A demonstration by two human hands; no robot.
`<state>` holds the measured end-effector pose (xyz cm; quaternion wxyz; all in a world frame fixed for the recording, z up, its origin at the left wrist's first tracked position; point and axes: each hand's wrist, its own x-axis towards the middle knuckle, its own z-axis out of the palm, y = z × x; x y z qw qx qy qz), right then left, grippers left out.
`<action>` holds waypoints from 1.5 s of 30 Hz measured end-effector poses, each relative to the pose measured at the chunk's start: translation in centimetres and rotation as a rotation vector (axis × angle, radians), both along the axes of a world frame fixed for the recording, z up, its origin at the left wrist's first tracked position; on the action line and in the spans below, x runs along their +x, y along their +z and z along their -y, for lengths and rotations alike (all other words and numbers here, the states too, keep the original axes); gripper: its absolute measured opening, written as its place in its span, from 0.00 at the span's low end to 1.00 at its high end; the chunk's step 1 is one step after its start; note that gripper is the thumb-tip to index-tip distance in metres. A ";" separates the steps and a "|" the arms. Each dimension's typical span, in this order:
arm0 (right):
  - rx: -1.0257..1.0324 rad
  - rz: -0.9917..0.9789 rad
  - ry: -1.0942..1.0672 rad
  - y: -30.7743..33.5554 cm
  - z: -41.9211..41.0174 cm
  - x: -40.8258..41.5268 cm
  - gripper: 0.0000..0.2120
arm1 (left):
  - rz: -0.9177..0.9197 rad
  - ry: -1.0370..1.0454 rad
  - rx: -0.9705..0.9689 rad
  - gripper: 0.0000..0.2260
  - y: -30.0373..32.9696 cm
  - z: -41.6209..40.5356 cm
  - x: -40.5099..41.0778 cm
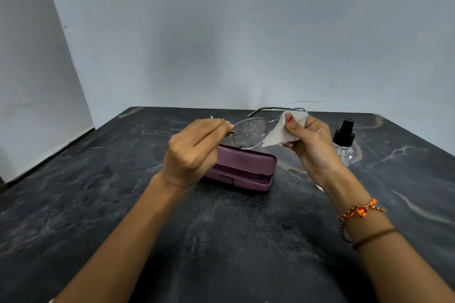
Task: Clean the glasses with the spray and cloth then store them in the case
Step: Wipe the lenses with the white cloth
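My left hand pinches the left hinge of thin metal-framed glasses and holds them above the table. The left lens carries spray droplets. My right hand grips a white cloth folded around the right lens, thumb on the near side, so that lens is hidden. Below the glasses a purple case lies shut on the table. A small clear spray bottle with a black pump top stands upright to the right, just behind my right hand.
The dark marbled table reaches to a pale wall behind, with its left edge running diagonally at the left. An orange beaded bracelet and a brown band sit on my right wrist.
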<state>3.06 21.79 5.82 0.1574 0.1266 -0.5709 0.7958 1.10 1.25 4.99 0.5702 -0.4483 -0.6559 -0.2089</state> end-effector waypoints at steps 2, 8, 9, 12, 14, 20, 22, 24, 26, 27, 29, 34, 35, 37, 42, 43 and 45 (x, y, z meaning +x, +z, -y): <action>0.038 0.014 -0.025 0.1 0.0 0.1 0.17 | 0.005 0.012 0.014 0.08 0.1 0.1 0.0; -0.309 0.073 -0.013 0.5 0.2 0.6 0.08 | 0.005 -0.020 -0.026 0.08 0.1 -0.2 0.3; -0.343 0.075 -0.001 0.5 0.4 0.7 0.09 | 0.005 -0.030 -0.046 0.08 0.0 -0.3 0.4; -0.419 0.074 0.012 0.6 1.0 0.8 0.07 | 0.015 -0.069 -0.106 0.09 -0.4 -1.1 0.7; -0.434 0.069 0.001 0.5 1.2 0.7 0.03 | 0.023 -0.093 -0.129 0.09 -0.6 -1.3 0.9; -0.252 0.004 0.010 0.5 0.6 0.4 0.07 | 0.033 -0.043 -0.066 0.10 -0.6 -1.0 0.4; -0.180 -0.011 0.032 0.4 0.4 0.3 0.12 | 0.029 -0.018 0.012 0.08 -0.5 -0.7 0.1; -0.057 -0.019 0.043 0.2 0.2 0.2 0.16 | 0.030 -0.001 0.096 0.05 -0.3 -0.3 -0.2; 0.067 -0.027 0.010 0.2 0.1 0.3 0.20 | 0.025 0.015 0.136 0.04 -0.3 0.0 -0.4; 0.105 -0.035 -0.010 0.2 -0.1 0.3 0.20 | 0.018 0.018 0.136 0.04 -0.3 -0.1 -0.4; 0.154 -0.049 -0.036 0.4 -0.5 0.5 0.13 | 0.008 0.012 0.116 0.04 -0.4 -0.2 -0.4; 0.160 -0.039 -0.129 0.8 -0.5 0.4 0.10 | 0.044 -0.015 0.154 0.04 -0.3 -0.2 -0.4; 0.136 -0.030 -0.148 0.8 -0.2 0.5 0.10 | 0.051 -0.017 0.165 0.04 -0.3 -0.2 -0.4; 0.064 -0.019 -0.178 0.7 0.1 0.3 0.11 | 0.053 -0.024 0.174 0.05 -0.3 -0.4 -0.3; -0.086 0.034 -0.225 0.5 0.9 0.3 0.14 | 0.089 -0.059 0.247 0.02 -0.2 -1.0 0.3; -0.085 0.053 -0.223 0.3 1.2 0.3 0.14 | 0.126 -0.070 0.288 0.01 -0.1 -1.1 0.4; -0.085 0.090 -0.218 0.2 1.6 0.2 0.13 | 0.226 -0.095 0.402 0.03 0.1 -1.1 0.6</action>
